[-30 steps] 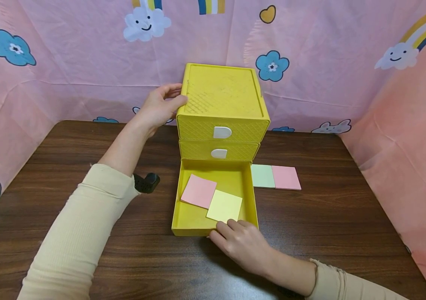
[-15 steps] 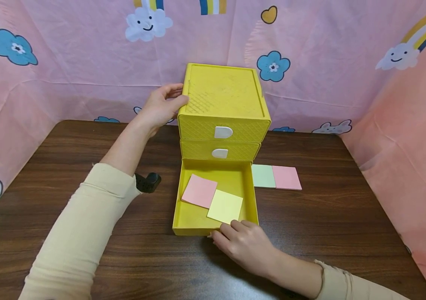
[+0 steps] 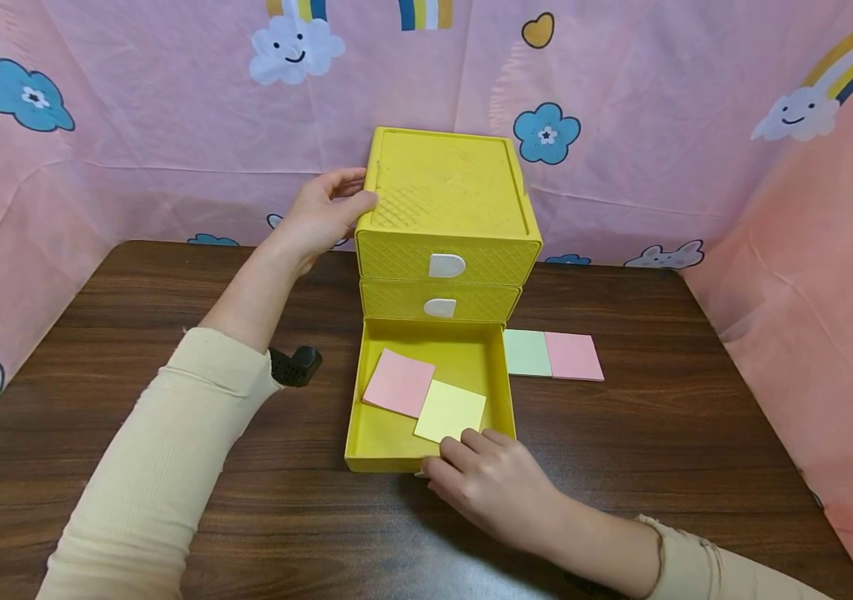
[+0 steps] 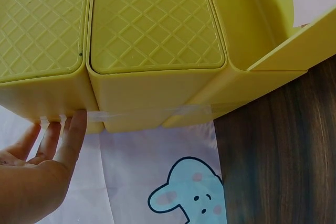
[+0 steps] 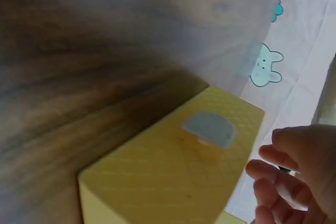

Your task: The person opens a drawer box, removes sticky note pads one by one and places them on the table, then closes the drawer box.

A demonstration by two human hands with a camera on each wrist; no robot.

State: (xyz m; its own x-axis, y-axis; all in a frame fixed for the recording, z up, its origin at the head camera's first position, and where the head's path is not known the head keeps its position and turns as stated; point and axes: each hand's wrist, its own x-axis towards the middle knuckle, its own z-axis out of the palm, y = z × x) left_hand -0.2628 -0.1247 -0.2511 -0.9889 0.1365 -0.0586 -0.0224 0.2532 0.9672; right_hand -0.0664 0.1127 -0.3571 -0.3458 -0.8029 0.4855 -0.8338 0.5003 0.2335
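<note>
A yellow drawer unit stands on the table, its two upper drawers closed and its bottom drawer pulled out. My left hand rests against the unit's left side, fingers straight and thumb at the top edge. Inside the bottom drawer lie a pink sticky-note pad and a yellow sticky-note pad, edges meeting. My right hand is at the drawer's front edge, fingers loosely bent. In the right wrist view that hand is beside the front panel, apart from the white handle, with nothing held.
Right of the open drawer, a green sticky-note pad and a pink sticky-note pad lie side by side on the dark wooden table. A pink patterned cloth hangs behind and at both sides.
My right hand has shifted slightly to the right along the drawer's front edge. The left hand, drawers and pads have stayed in place.
</note>
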